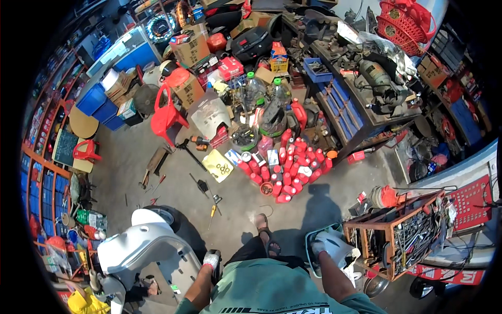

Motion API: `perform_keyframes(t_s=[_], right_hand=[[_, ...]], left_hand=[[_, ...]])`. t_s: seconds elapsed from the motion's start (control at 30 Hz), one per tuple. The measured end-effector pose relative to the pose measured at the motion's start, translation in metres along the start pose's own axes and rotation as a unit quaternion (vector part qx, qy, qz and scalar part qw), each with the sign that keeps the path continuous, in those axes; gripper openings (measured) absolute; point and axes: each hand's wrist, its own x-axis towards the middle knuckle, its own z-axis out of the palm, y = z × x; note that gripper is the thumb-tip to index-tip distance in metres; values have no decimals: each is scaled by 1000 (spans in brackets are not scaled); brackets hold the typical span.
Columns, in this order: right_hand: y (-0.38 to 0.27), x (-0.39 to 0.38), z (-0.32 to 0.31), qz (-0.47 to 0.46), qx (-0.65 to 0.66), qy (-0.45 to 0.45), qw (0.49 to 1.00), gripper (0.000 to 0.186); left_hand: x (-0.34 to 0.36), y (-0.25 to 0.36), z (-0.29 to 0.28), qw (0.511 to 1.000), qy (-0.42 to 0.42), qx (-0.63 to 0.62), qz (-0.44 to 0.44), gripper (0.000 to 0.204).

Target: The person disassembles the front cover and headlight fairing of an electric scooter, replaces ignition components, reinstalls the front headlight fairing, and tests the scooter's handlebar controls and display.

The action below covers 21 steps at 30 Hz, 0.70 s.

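Observation:
My left hand (pixel 211 258), in a pale work glove, is by my left hip with its fingers curled at a dark object that I cannot make out. Beside it stands a white scooter (pixel 137 242) with curved body panels. On the other side, my right hand (pixel 317 246), also gloved, reaches down over the inner left side of a green-rimmed bin (pixel 309 269). White and pale plastic bags (pixel 339 246) fill that bin. The glove blends with the bags, so its fingers are hard to read.
Several red bottles (pixel 288 167) crowd the floor ahead. A screwdriver (pixel 213 210) and other tools lie left of them. To the right is a rusty rack (pixel 366 225) full of tools. A red chair (pixel 166 118) and a cluttered workbench (pixel 361 137) stand farther off.

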Motion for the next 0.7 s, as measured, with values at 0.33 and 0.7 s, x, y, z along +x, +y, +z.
perform_keyframes(t_s=[0.33, 0.7], right_hand=[[-172, -33, 1, -94, -178, -11, 979, 28], [-445, 58, -24, 10, 211, -77, 974, 18]], left_hand=[[134, 50, -7, 991, -57, -102, -71, 34], [133, 95, 15, 939, 31, -289, -181, 28]])
